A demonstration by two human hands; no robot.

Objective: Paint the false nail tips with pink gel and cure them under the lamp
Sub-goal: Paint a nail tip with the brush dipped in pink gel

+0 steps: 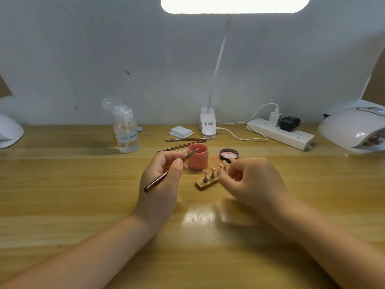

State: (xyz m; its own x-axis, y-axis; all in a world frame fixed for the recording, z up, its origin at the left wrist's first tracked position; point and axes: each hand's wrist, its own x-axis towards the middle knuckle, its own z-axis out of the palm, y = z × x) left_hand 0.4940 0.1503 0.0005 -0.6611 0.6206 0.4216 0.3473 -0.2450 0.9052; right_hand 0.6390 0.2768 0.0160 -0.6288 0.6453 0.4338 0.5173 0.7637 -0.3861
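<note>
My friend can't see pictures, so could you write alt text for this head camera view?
A person's left hand holds a brush with its tip over an open pink gel jar, while the right hand touches a small stand of pink nail tips. A curing lamp sits far right on the wooden desk.

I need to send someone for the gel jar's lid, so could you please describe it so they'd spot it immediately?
Start at the white clip lamp at the back of the wooden table. In front of it stands the open pink jar; the lid lies to the jar's right. It is the only flat round thing there, dark-rimmed with a pale, pink-smeared inside facing up.
</note>
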